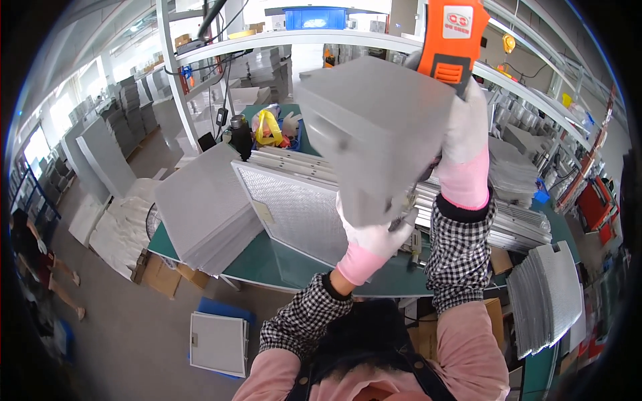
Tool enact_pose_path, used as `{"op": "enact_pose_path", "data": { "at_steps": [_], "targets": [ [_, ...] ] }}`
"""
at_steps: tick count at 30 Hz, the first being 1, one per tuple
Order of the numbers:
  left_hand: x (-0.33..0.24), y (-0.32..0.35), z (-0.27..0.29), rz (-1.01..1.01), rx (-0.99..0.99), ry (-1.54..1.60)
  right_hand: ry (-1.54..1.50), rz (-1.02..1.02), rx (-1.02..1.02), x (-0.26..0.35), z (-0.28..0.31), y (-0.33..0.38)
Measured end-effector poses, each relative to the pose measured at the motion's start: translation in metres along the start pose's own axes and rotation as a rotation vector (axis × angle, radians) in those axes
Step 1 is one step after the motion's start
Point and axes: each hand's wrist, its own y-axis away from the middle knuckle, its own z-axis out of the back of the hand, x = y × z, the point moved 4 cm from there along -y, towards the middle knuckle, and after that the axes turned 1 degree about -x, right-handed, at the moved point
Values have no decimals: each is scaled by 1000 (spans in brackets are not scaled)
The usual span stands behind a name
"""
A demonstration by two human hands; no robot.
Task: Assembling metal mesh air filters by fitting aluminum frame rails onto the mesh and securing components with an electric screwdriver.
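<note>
Two gloved hands at frame centre: left hand (374, 237) clamped under grey filter panel (374, 134), right hand (465, 127) closed on orange power tool (453, 37) against it. Stacked panels (204, 214) (lower left) look finished; framed mesh filter (294, 210) on green bench (281, 267) waits.

We count two gloved hands — the left hand (374, 237) and the right hand (465, 144) — both on one grey filter panel (378, 130) raised above the green table (281, 264). One orange power tool (453, 37) sits at the panel's upper edge. On the table we count one framed mesh filter (301, 210) and, left of it, one stack of mesh sheets (204, 207). Below the table — one framed filter (219, 343) on the floor.
</note>
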Motion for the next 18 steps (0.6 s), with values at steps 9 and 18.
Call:
{"op": "enact_pose_path", "data": {
  "at_steps": [9,18],
  "targets": [
    [-18,16,118,-274,-10,-127,-512,0,-2,-73,126,-3],
    [156,93,300,803,-169,461,-606,-3,168,-63,79,15]
  ]
}}
